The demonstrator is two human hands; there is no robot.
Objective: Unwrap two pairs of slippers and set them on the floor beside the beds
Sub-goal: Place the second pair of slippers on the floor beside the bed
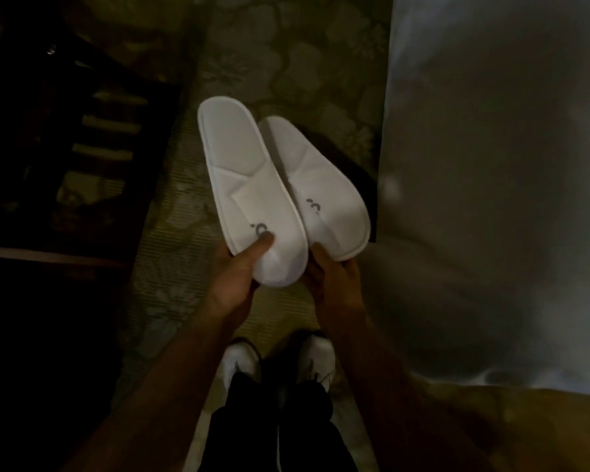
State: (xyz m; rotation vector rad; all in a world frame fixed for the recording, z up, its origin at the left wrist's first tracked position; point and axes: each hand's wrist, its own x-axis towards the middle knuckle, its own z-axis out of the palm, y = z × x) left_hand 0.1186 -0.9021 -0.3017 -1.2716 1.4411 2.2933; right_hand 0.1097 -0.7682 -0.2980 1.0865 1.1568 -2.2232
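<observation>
Both arms reach forward and down: the left hand [241,267] grips the toe end of the left slipper [249,189], thumb on top, and the right hand [332,274] holds the right slipper [321,195] from underneath, fingers curled round its toe. The unwrapped pair hangs touching side by side above the patterned carpet [286,56]. A white bed [491,165] sits right beside them, dark wooden furniture [65,131] stands on the other side, and the person's white shoes [315,356] show below.

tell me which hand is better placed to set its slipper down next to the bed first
Right, probably. The right hand holds the right slipper on the side nearest the white bed, over bare patterned carpet. The left hand grips the left slipper farther away.
</observation>
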